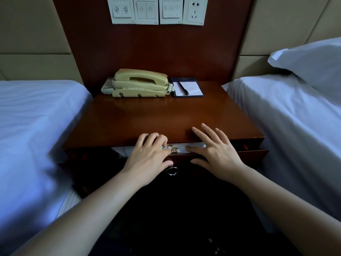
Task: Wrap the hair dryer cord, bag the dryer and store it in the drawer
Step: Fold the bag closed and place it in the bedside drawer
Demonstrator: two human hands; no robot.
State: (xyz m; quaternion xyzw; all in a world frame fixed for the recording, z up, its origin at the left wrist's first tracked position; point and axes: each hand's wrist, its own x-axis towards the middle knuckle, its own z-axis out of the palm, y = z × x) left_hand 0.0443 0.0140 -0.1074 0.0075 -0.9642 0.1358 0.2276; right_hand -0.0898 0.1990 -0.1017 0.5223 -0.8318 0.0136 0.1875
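Left hand [147, 159] and right hand [218, 156] flank bag [193, 146] in barely open drawer [252, 156].

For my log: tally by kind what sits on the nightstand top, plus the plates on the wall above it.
Telephone: 1
Notepad: 1
Pen: 1
Switch plates: 3
Socket plate: 1
Total: 7
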